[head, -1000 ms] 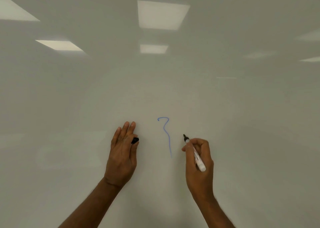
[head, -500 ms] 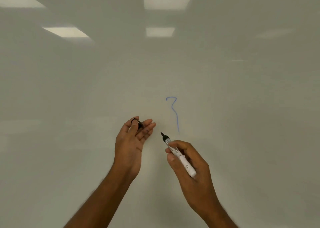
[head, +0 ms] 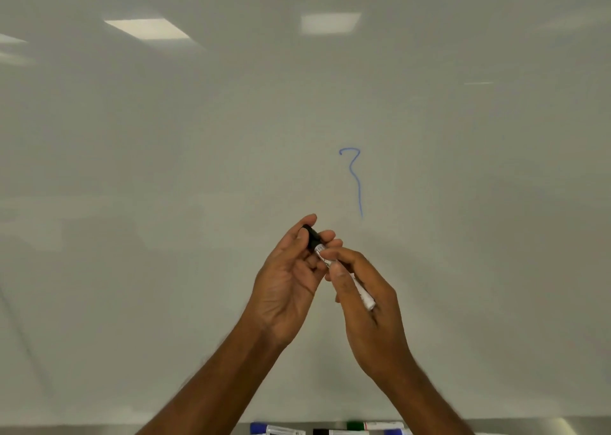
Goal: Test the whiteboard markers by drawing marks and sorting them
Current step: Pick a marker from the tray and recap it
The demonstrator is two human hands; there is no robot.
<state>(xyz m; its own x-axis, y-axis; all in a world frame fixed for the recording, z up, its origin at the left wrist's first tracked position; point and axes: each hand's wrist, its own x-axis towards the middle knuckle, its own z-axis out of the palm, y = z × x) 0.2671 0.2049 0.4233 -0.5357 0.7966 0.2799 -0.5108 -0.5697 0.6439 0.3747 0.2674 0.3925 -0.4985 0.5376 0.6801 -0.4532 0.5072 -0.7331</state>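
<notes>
A white-barrelled marker (head: pixel 362 294) with a black cap (head: pixel 311 235) is held in front of the whiteboard (head: pixel 165 170). My right hand (head: pixel 367 305) grips the barrel. My left hand (head: pixel 291 276) pinches the black cap, which sits on the marker's tip end. The two hands meet at the middle of the view. A thin blue squiggle (head: pixel 355 180) is drawn on the board just above and to the right of the hands.
Along the bottom edge runs a grey ledge (head: pixel 99 429) with several markers lying on it: a blue-capped one (head: pixel 271 429), a black-capped one (head: pixel 334 431) and a green-capped one (head: pixel 373 425). Ceiling lights reflect in the board.
My hands came together: the uncapped black tip went into the cap held in my left hand. The view tilted down, bringing the ledge with markers into sight.
</notes>
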